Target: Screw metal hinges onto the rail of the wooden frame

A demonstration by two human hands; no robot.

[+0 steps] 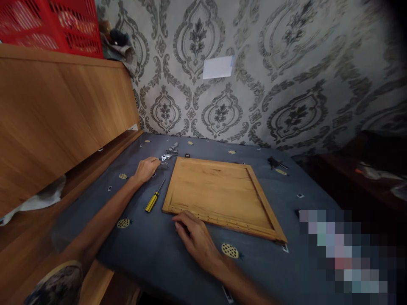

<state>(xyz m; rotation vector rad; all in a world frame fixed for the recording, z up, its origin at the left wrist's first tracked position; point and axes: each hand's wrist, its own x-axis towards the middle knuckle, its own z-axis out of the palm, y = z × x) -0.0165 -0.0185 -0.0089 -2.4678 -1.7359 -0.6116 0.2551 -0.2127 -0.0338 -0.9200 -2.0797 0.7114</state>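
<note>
A flat wooden panel with a raised frame [219, 192] lies on a dark blue patterned cloth [152, 250]. My right hand [193, 235] rests flat on the cloth at the panel's near edge, fingers stretched toward a row of small holes. My left hand [146, 168] reaches to the panel's far left corner, its fingers curled at a small pile of metal hardware [168, 154]; what it grips is too small to make out. A yellow-handled screwdriver [154, 198] lies on the cloth between my two arms, beside the panel's left edge.
A tall wooden board [60, 114] stands on the left, with a red crate [54, 23] on top. Patterned wallpaper [286, 84] rises behind the bed. A dark tool [275, 163] lies at the far right of the cloth. Small parts are scattered on the cloth.
</note>
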